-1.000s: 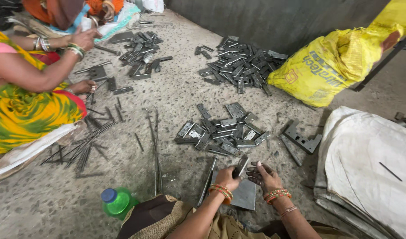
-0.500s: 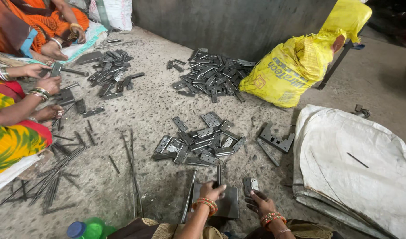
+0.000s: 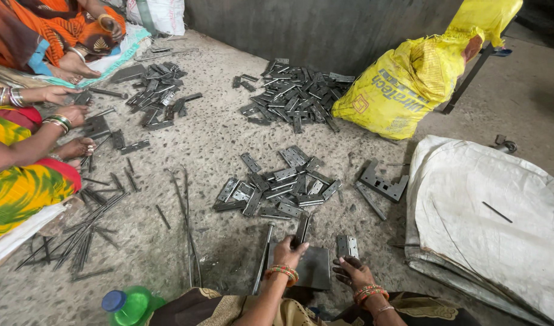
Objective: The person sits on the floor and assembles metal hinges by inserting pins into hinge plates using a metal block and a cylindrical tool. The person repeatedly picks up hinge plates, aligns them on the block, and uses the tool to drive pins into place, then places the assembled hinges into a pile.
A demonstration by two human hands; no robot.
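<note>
Hinge just above rt hand, prob. touching.

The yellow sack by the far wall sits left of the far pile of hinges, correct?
Not quite. In the head view the yellow sack sits right of the far pile of hinges, not left. It does stand by the far wall.

A bulging yellow sack with printed lettering stands by the wall; a flat white sack lies right of it.
</note>
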